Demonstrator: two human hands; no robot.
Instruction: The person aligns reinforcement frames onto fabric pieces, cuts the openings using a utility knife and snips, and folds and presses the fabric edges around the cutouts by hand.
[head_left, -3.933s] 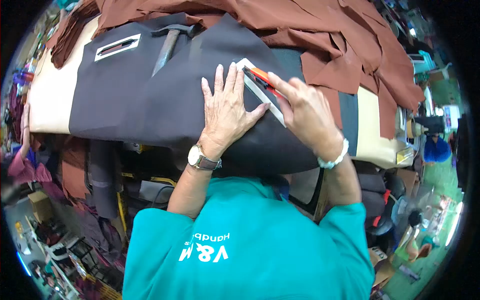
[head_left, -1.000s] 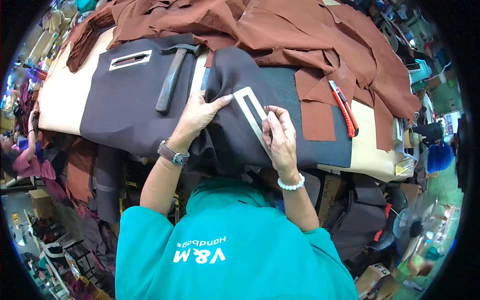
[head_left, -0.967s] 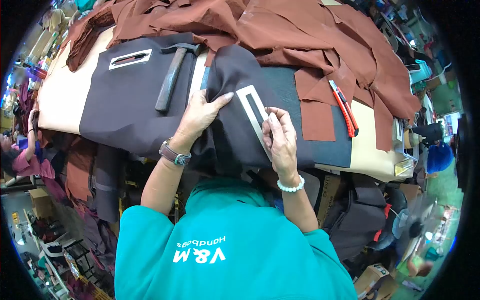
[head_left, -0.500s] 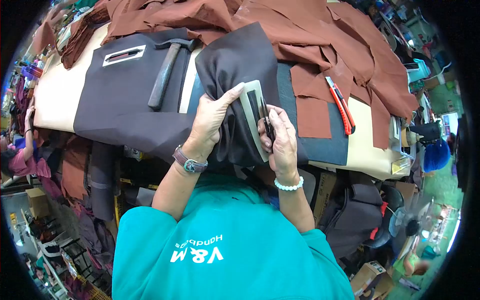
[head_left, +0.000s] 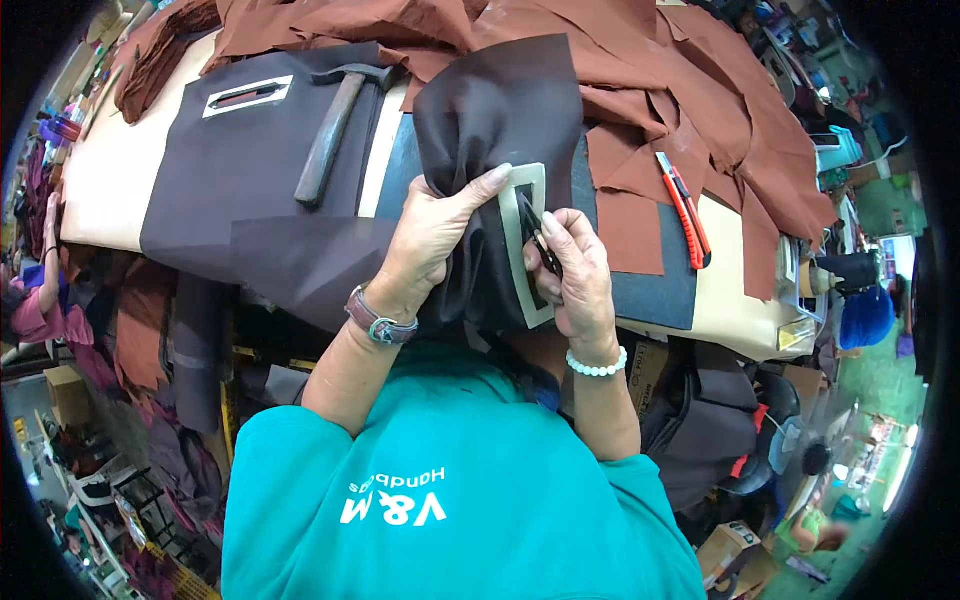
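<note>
My left hand is closed on bunched dark brown material. Its thumb presses the top left corner of a pale rectangular frame lying on that material. A narrow slot runs down the frame's middle. In my right hand is a small pair of dark scissors, fingers wrapped round the handles. The pointed tip lies at the slot, over the frame; whether it is cutting cannot be made out. Part of the handles is hidden by my fingers.
Left of my hands, a hammer lies on a dark panel with a similar pale frame. A red utility knife rests on the right by a dark mat. Reddish-brown sheets cover the back.
Both hands and the framed dark material have shifted slightly right. The frame has turned more upright, and the scissors now point up and left into the slot area.
</note>
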